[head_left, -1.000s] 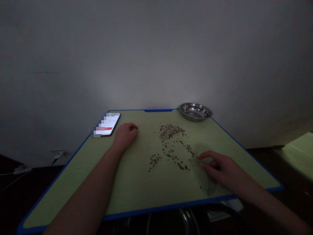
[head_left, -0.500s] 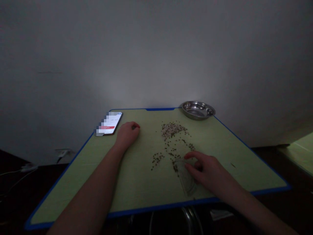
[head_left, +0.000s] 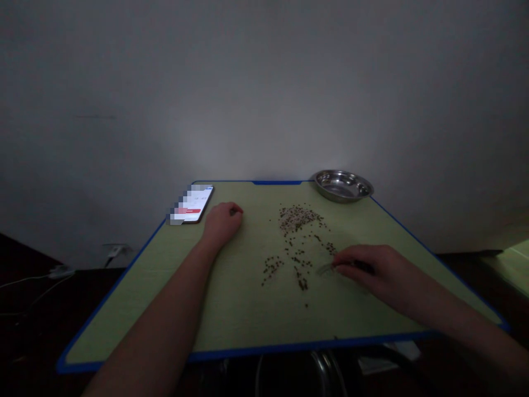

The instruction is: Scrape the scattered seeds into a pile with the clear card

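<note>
My left hand (head_left: 224, 223) rests on the table beside the phone, fingers curled closed. Something small and dark shows between its thumb and forefinger, too unclear to name. At the right, my right hand (head_left: 374, 270) pinches a clear plastic bag (head_left: 325, 268), only a small part of which sticks out past the fingertips. Left of that hand lie scattered small dark beans or seeds (head_left: 303, 282). Farther back is a heap of pale and dark ones (head_left: 298, 219). A looser patch of dark ones (head_left: 271, 267) lies between my hands.
A shallow steel bowl (head_left: 343, 186) stands at the table's back right corner. A lit phone (head_left: 190, 205) lies at the back left. The pale green table (head_left: 235, 309) has a blue rim and stands against a grey wall (head_left: 264, 99). Cables (head_left: 39, 278) run at the far left.
My right hand has moved right and closed on the clear bag, lifting it from the near part of the table. The left hand keeps its place. The view has shifted slightly.
</note>
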Demonstrator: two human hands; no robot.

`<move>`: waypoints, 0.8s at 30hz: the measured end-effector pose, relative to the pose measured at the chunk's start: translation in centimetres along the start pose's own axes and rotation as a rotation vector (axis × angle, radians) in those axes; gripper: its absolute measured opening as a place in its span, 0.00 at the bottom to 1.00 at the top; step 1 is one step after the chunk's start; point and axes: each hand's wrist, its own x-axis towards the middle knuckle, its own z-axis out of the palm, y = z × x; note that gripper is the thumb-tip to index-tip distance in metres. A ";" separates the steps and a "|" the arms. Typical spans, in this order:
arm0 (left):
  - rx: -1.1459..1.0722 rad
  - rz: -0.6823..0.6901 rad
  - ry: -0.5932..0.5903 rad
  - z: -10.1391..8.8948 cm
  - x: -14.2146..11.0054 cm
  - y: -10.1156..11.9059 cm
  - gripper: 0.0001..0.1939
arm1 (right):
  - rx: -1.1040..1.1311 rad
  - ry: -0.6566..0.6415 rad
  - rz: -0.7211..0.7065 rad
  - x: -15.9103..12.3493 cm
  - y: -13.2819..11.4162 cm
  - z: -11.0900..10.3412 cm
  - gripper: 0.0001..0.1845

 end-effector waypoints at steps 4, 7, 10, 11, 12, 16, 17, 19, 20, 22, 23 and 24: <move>-0.006 0.000 0.002 -0.1 0.0 0.1 0.14 | -0.041 -0.051 -0.078 -0.1 -0.3 0.3 0.11; -0.012 -0.006 -0.011 -0.1 -0.1 0.2 0.15 | -0.026 -0.066 -0.113 0.0 -0.4 0.7 0.09; -0.019 -0.006 -0.011 -0.1 -0.1 0.1 0.15 | 0.003 -0.089 -0.129 0.4 -0.7 1.0 0.09; -0.020 -0.007 -0.009 -0.1 -0.1 0.1 0.15 | 0.010 -0.096 -0.137 0.6 -0.9 1.2 0.09; -0.020 -0.007 -0.009 -0.1 -0.1 0.1 0.15 | 0.015 -0.099 -0.145 0.8 -1.2 1.3 0.09; -0.023 -0.007 -0.019 -0.1 0.0 0.1 0.15 | 0.017 -0.108 -0.185 1.8 -2.3 2.2 0.09; -0.023 -0.007 -0.021 -0.1 0.0 0.1 0.15 | 0.012 -0.109 -0.197 2.0 -2.6 2.4 0.09; -0.024 -0.007 -0.017 -0.1 0.0 0.0 0.14 | -0.015 -0.095 -0.214 2.5 -3.2 2.7 0.08; -0.026 -0.006 -0.013 -0.1 0.0 0.0 0.14 | -0.034 -0.083 -0.216 2.7 -3.4 2.8 0.08; -0.033 -0.004 -0.009 -0.1 -0.1 0.0 0.14 | -0.067 -0.069 -0.211 3.0 -3.8 3.0 0.07; -0.036 -0.005 -0.010 -0.1 -0.1 -0.1 0.14 | -0.079 -0.063 -0.205 3.2 -3.9 3.1 0.07; -0.037 -0.007 -0.012 -0.1 -0.1 -0.1 0.14 | -0.088 -0.055 -0.195 3.3 -4.0 3.2 0.07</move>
